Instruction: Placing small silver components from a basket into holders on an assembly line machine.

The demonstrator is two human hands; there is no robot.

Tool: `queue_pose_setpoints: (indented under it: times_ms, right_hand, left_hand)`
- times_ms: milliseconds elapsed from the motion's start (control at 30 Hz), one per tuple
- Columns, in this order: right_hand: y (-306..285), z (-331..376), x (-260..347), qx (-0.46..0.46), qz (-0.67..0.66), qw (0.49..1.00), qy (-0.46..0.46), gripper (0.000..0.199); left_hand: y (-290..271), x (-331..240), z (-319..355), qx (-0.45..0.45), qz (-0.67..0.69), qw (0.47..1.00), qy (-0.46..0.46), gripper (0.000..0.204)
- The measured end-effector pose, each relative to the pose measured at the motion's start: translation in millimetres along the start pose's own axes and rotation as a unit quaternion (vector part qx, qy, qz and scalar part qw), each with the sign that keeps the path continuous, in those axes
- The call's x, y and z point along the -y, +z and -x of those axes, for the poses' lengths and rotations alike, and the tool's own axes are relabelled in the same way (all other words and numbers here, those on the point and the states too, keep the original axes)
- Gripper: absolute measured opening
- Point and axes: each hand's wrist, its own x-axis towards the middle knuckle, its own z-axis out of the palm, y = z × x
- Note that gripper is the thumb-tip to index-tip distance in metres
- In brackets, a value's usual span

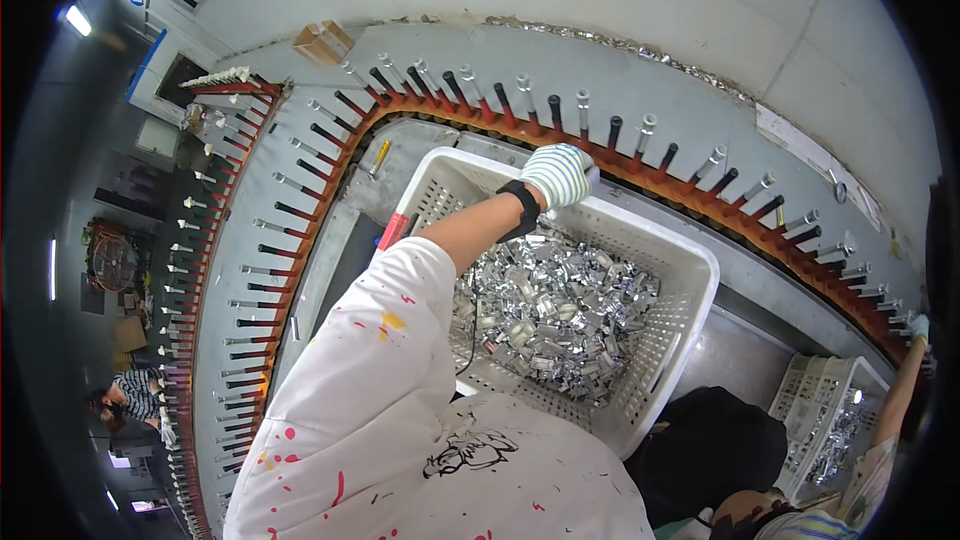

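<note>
My left hand (560, 176), in a white glove with blue and yellow stripes and a black wristband, reaches over the far rim of a white perforated plastic basket (690, 325). Its fingers are curled closed beside the orange-brown rail (640, 176); what they hold, if anything, is hidden. Many small shiny silver metal parts (560, 315) lie heaped in the basket below my forearm. Upright pegs line the rail, some with black tips (555, 112) and others topped with silver pieces (583, 112). My right hand does not show.
The rail of pegs curves around the left and far sides. At the right, a co-worker's gloved hand (918, 328) is at the rail beside another white basket (795, 390) of metal parts. A yellow-handled tool (380, 157) lies left of my basket, and a cardboard box (322, 43) stands beyond the rail.
</note>
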Motion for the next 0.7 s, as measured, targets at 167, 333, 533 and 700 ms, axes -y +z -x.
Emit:
queue_pose_setpoints:
  times_ms: [167,333,533,700]
  right_hand:
    - [5,8,0,-0.008,-0.011,1.0,0.026,0.029]
    - [10,22,2,-0.024,-0.022,0.998,0.048,0.03]
    - [12,17,0,-0.022,-0.018,0.999,0.038,0.031]
    - [12,20,14,0.005,0.0,0.998,0.069,0.031]
  left_hand:
    - [-1,-2,-2,0.015,-0.02,1.0,0.011,0.03]
    - [-4,-6,-2,0.033,-0.007,0.999,0.001,0.028]
    - [-4,-15,-6,0.022,-0.021,0.999,0.021,0.029]
    - [-5,-16,4,0.003,0.007,1.0,0.015,0.03]
